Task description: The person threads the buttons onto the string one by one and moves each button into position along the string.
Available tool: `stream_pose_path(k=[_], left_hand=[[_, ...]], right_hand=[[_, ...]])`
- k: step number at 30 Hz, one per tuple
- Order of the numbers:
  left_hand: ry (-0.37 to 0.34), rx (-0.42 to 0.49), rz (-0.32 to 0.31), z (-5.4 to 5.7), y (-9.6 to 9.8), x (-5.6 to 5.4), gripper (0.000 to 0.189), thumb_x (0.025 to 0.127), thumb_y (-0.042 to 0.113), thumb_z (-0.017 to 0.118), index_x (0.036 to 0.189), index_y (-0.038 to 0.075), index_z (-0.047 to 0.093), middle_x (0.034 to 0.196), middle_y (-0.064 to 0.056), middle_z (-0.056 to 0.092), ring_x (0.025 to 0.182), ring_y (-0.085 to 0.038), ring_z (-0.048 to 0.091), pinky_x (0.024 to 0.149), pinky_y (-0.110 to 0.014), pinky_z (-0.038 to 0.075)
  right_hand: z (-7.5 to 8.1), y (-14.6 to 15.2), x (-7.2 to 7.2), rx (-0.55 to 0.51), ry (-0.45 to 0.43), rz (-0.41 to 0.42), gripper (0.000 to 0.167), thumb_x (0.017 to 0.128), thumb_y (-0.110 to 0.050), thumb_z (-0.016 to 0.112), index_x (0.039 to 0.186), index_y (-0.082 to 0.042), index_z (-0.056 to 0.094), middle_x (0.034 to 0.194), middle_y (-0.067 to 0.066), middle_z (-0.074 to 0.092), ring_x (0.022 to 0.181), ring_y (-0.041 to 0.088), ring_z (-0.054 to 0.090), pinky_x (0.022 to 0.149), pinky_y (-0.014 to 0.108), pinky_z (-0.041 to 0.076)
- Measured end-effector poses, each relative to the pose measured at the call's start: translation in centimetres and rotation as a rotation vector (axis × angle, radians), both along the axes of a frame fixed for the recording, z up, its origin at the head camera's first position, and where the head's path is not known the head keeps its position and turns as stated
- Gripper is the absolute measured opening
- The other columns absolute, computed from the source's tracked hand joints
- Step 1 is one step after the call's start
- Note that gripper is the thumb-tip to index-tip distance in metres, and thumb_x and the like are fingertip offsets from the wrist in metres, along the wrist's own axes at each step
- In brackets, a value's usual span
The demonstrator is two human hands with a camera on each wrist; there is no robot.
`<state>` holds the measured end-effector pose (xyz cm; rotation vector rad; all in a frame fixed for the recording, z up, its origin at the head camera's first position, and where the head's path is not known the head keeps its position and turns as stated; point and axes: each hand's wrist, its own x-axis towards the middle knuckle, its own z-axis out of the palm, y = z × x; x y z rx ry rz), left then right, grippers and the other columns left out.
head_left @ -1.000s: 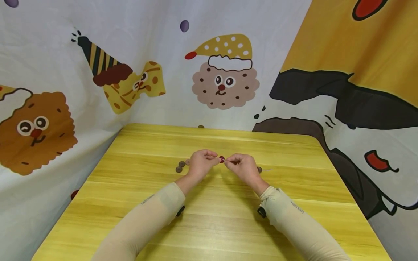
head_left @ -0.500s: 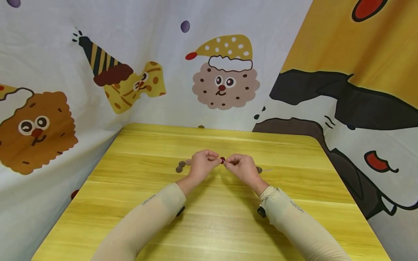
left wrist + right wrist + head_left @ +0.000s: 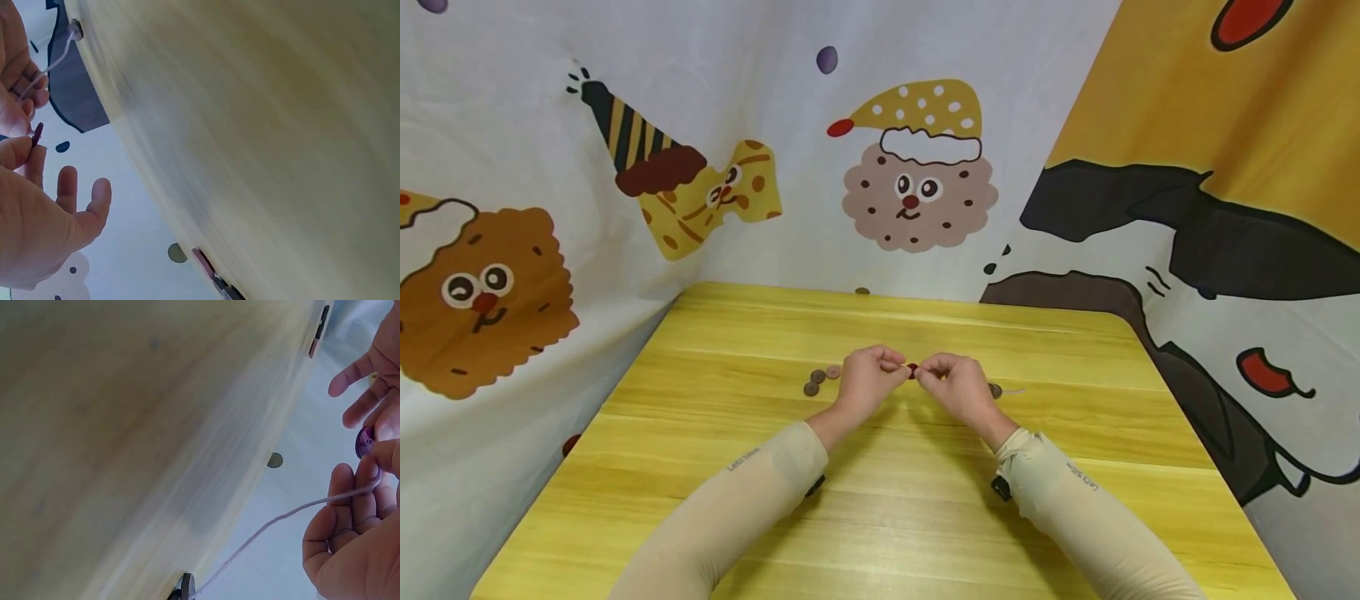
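Observation:
Between my hands is a dark red button (image 3: 913, 371), held above the table. My left hand (image 3: 871, 377) pinches it by the edge between thumb and index finger, the other fingers spread in the left wrist view. My right hand (image 3: 958, 387) pinches a pale purple string (image 3: 275, 520) right at the button's face. Whether the tip is through a hole I cannot tell. From the right hand the string runs down to a dark brown button (image 3: 996, 391) on the table, where more dark discs show stacked in the right wrist view.
Two brown buttons (image 3: 817, 377) and a pinkish button (image 3: 833, 372) lie on the table left of the left hand. A short string tail (image 3: 1013, 391) extends right of the brown button. Behind the wooden table (image 3: 880, 500) hangs a printed cartoon cloth (image 3: 745, 50).
Both hands stay nearly in place, fingertips together. The red button has shifted very slightly right and down, and less of its face shows between the fingertips.

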<state>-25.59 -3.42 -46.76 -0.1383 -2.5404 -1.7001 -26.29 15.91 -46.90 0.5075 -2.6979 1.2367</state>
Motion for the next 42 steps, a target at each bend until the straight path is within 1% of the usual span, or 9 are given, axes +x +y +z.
stream_pose_path(k=[7, 16, 19, 24, 27, 31, 34, 36, 42], left_hand=[[-0.050, 0.046, -0.006, 0.1, -0.1, -0.1, 0.010, 0.095, 0.018, 0.083, 0.102, 0.012, 0.079, 0.092, -0.005, 0.082, 0.080, -0.014, 0.076, 0.071, -0.030, 0.063], [-0.096, 0.064, -0.011, 0.1, -0.2, 0.0, 0.019, 0.095, 0.021, 0.084, 0.110, 0.009, 0.080, 0.096, -0.005, 0.082, 0.083, -0.016, 0.076, 0.072, -0.031, 0.061], [-0.092, 0.058, -0.021, 0.0, -0.2, 0.0, 0.023, 0.096, 0.020, 0.083, 0.115, 0.007, 0.079, 0.098, -0.005, 0.082, 0.085, -0.017, 0.077, 0.074, -0.032, 0.062], [-0.064, 0.034, -0.038, -0.1, -0.2, 0.0, 0.022, 0.097, 0.021, 0.082, 0.115, 0.011, 0.079, 0.100, -0.003, 0.083, 0.086, -0.016, 0.077, 0.073, -0.032, 0.062], [-0.074, 0.054, -0.055, -0.1, -0.3, 0.0, 0.023, 0.099, 0.025, 0.080, 0.117, 0.011, 0.079, 0.102, -0.003, 0.083, 0.092, -0.022, 0.078, 0.076, -0.034, 0.062], [-0.183, 0.185, -0.082, 0.2, -0.4, 0.0, 0.029, 0.102, 0.027, 0.076, 0.124, 0.008, 0.075, 0.111, -0.008, 0.081, 0.112, -0.036, 0.075, 0.089, -0.045, 0.063], [-0.297, 0.290, -0.086, 0.4, -0.5, -0.2, 0.031, 0.101, 0.025, 0.077, 0.127, 0.008, 0.073, 0.120, -0.012, 0.077, 0.121, -0.040, 0.071, 0.098, -0.052, 0.062], [-0.348, 0.328, -0.088, 0.5, -0.5, -0.3, 0.033, 0.100, 0.022, 0.079, 0.129, 0.009, 0.071, 0.123, -0.014, 0.075, 0.123, -0.040, 0.070, 0.100, -0.052, 0.061], [-0.380, 0.337, -0.112, 1.0, -0.6, -0.6, 0.035, 0.099, 0.018, 0.079, 0.131, 0.008, 0.069, 0.126, -0.015, 0.075, 0.123, -0.039, 0.070, 0.102, -0.054, 0.060]], right_hand=[[-0.2, 0.1, 0.0, -0.016, 0.013, -0.027, 0.008, 0.100, -0.019, 0.076, 0.094, -0.018, 0.081, 0.088, -0.003, 0.080, 0.073, 0.014, 0.063, 0.065, 0.025, 0.052], [-0.7, -0.1, -0.1, 0.015, 0.038, -0.003, 0.007, 0.100, -0.020, 0.078, 0.093, -0.019, 0.081, 0.092, -0.004, 0.080, 0.083, 0.013, 0.067, 0.073, 0.028, 0.056], [-0.7, -0.2, -0.3, -0.013, -0.007, 0.000, 0.007, 0.100, -0.021, 0.079, 0.096, -0.015, 0.079, 0.093, -0.001, 0.081, 0.081, 0.014, 0.068, 0.070, 0.026, 0.056], [-0.6, -0.1, -0.5, -0.105, -0.126, 0.030, 0.022, 0.100, -0.016, 0.077, 0.121, -0.008, 0.076, 0.105, 0.007, 0.081, 0.091, 0.015, 0.074, 0.075, 0.022, 0.060], [-0.5, 0.1, -0.6, -0.108, -0.153, 0.058, 0.023, 0.102, -0.016, 0.074, 0.125, -0.009, 0.077, 0.110, 0.007, 0.081, 0.096, 0.017, 0.075, 0.078, 0.023, 0.061], [-0.5, 0.3, -0.7, -0.093, -0.128, 0.076, 0.012, 0.103, -0.018, 0.073, 0.113, -0.016, 0.080, 0.108, 0.002, 0.082, 0.095, 0.018, 0.074, 0.074, 0.024, 0.059], [-0.6, 0.3, -0.7, -0.094, -0.084, 0.076, 0.009, 0.101, -0.019, 0.075, 0.109, -0.019, 0.081, 0.105, -0.001, 0.082, 0.090, 0.019, 0.073, 0.070, 0.024, 0.057], [-0.6, 0.3, -0.7, -0.093, -0.054, 0.076, 0.009, 0.100, -0.018, 0.076, 0.108, -0.019, 0.081, 0.104, 0.000, 0.082, 0.087, 0.018, 0.072, 0.068, 0.024, 0.056], [-0.4, 0.3, -0.5, -0.077, -0.025, 0.082, 0.009, 0.099, -0.017, 0.077, 0.106, -0.019, 0.082, 0.103, -0.001, 0.082, 0.086, 0.015, 0.072, 0.070, 0.023, 0.057]])
